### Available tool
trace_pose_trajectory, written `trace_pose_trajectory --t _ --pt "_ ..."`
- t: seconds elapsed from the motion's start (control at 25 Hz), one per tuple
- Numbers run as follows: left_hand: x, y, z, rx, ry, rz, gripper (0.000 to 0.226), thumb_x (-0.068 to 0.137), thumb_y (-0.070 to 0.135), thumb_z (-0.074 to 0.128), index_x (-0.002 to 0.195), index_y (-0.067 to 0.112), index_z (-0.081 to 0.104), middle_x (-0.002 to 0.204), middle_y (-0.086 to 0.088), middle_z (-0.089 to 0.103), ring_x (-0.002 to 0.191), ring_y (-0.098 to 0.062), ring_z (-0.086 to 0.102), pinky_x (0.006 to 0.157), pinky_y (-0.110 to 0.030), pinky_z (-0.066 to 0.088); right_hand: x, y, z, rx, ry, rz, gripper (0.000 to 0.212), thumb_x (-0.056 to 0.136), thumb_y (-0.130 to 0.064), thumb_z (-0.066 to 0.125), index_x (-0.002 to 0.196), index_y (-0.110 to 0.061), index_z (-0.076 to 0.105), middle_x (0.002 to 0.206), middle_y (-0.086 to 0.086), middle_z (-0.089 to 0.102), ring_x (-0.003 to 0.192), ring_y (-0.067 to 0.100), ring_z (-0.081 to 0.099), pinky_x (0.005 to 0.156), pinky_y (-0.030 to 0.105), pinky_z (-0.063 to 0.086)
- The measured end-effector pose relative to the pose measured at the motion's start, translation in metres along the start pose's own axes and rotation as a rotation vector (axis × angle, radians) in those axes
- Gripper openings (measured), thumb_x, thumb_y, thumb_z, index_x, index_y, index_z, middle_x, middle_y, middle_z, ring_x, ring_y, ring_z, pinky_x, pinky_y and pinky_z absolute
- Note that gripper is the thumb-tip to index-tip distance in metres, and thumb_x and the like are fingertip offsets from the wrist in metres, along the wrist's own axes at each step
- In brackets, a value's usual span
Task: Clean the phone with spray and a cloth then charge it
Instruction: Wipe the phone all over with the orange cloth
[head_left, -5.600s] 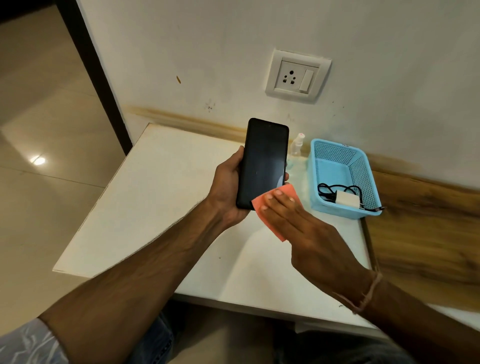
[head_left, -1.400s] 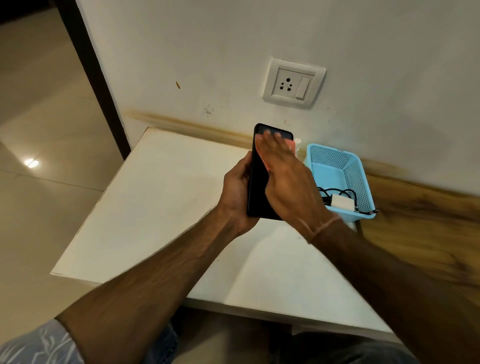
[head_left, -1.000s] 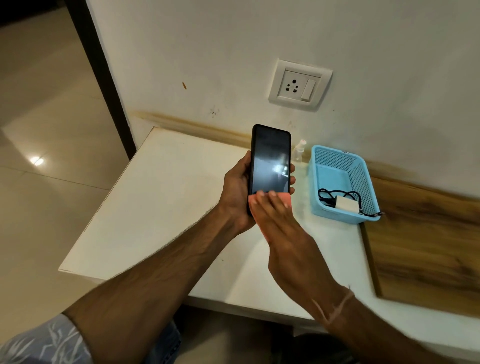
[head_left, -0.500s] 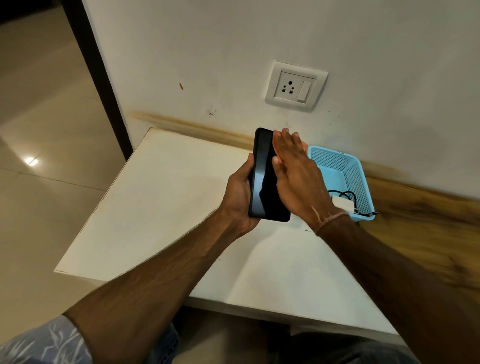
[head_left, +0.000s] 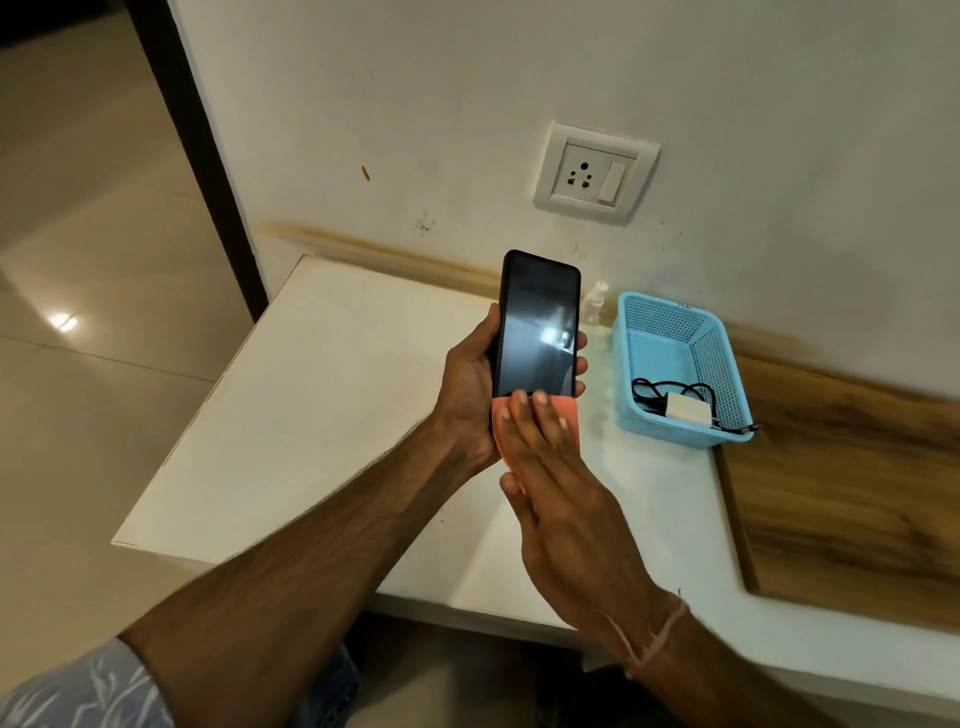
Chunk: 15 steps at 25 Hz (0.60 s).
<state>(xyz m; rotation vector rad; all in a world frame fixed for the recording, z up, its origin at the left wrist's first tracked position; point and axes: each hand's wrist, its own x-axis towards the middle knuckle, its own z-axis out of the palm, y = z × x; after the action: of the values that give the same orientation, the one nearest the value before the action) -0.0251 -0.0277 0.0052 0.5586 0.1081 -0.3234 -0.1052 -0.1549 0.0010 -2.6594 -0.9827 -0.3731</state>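
My left hand (head_left: 470, 387) grips a black phone (head_left: 537, 325) upright above the white table (head_left: 322, 415), its dark screen facing me. With straight fingers, my right hand (head_left: 558, 483) presses an orange cloth (head_left: 569, 421) flat against the phone's lower end. A small clear spray bottle (head_left: 594, 304) stands by the wall behind the phone. A white charger plug with a black cable (head_left: 685, 409) lies in the blue basket (head_left: 727, 364). The wall socket (head_left: 595, 174) is above.
The table's left and front edges drop to a tiled floor. A wooden panel (head_left: 852, 483) adjoins the table on the right. A dark door frame (head_left: 192, 135) runs down the wall at the left.
My right hand has slid the cloth down the screen from the phone's top to its bottom edge. The phone stays in my left hand.
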Motion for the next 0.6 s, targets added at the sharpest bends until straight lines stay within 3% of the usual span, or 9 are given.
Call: trace_pose_trajectory --t 0.08,0.24,0.36,0.44,0.52,0.6 --pt "0.001 0.002 0.001 -0.022 -0.011 0.012 0.074 0.100 0.055 0.033 0.146 -0.002 0.042 0.136 -0.025 0.049 0.107 -0.034 0.056 0.096 -0.043 0.046 0.018 0.008 -0.007 0.006 -0.046 -0.045 0.046 0.103 -0.024 0.027 0.146 -0.007 0.027 0.154 0.007 0.024 0.145 0.023 0.019 0.118 0.041 0.022" --pt "0.002 -0.006 0.005 -0.029 0.028 0.044 0.061 0.100 0.051 0.039 0.141 0.007 0.053 0.141 -0.019 0.056 0.124 -0.033 0.059 0.100 -0.041 0.051 0.087 0.027 -0.020 0.117 -0.036 0.158 0.050 0.105 -0.023 0.030 0.152 -0.014 0.017 0.161 0.001 0.009 0.149 0.013 -0.001 0.122 0.035 0.006" --pt "0.002 -0.008 0.008 0.009 0.052 0.116 0.045 0.098 0.049 0.045 0.115 0.021 0.075 0.124 -0.008 0.071 0.113 -0.027 0.068 0.090 -0.039 0.058 0.125 0.036 -0.024 0.072 -0.036 0.227 0.051 0.106 -0.025 0.027 0.153 -0.015 0.011 0.162 0.004 0.004 0.149 0.016 -0.004 0.122 0.035 0.000" --pt "0.001 -0.010 0.006 0.024 0.063 0.128 0.046 0.100 0.051 0.042 0.106 0.024 0.079 0.118 -0.006 0.073 0.108 -0.025 0.071 0.082 -0.036 0.059 0.129 0.035 -0.021 0.057 -0.034 0.241 0.052 0.106 -0.025 0.025 0.153 -0.014 0.006 0.162 0.005 -0.001 0.149 0.017 -0.007 0.121 0.033 -0.007" --pt "0.000 -0.011 0.003 0.005 0.045 0.098 0.049 0.101 0.051 0.039 0.116 0.021 0.075 0.123 -0.008 0.071 0.110 -0.026 0.070 0.084 -0.036 0.058 0.114 0.029 -0.017 0.110 -0.016 0.219 0.052 0.105 -0.024 0.026 0.153 -0.014 0.007 0.161 0.003 -0.001 0.148 0.015 -0.008 0.122 0.036 -0.005" --pt "-0.001 -0.006 0.001 -0.008 0.006 0.055 0.061 0.101 0.053 0.036 0.137 0.009 0.058 0.134 -0.014 0.062 0.113 -0.029 0.065 0.094 -0.039 0.054 0.083 0.017 -0.013 0.192 -0.018 0.171 0.051 0.105 -0.024 0.028 0.153 -0.016 0.012 0.161 -0.002 0.002 0.148 0.011 -0.006 0.122 0.038 0.004"
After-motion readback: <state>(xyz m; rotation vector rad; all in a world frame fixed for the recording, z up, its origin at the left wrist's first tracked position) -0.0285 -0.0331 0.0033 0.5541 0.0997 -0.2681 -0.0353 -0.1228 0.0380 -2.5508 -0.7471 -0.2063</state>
